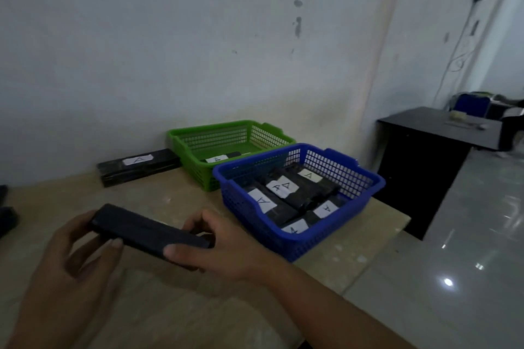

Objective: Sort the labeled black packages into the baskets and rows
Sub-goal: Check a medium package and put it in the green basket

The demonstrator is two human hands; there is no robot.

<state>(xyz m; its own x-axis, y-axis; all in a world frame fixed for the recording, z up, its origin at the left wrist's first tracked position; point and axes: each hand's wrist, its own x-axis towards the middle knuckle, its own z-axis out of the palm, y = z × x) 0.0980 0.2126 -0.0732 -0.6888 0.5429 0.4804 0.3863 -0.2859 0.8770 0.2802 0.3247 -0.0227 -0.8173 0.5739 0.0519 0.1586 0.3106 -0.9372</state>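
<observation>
Both hands hold one black package [147,231] in the air above the near part of the beige table [170,198], close to the person's body. The package lies lengthwise between the hands, its left end a little higher and farther away than its right end, and the face that shows is plain black. The left hand [76,252] grips the left end, with the thumb pressed on the near edge and the fingers curled round the far side. The right hand [226,246] grips the right end the same way, thumb on the near edge and fingers wrapped over the top. To the right of the hands stands a blue basket [297,244] at the table's right edge, and in it lie several black packages with white labels [282,187], some stacked across others. Behind it, and touching or almost touching it, stands a green basket [198,161] against the wall, with one labeled package [221,157] flat on its floor. Left of the green basket a further labeled package [139,166] lies on the table along the wall [198,51]. At the far left edge some dark things [7,217] show only partly. A black desk [425,156] stands beyond the table on a glossy tiled floor [467,263].
</observation>
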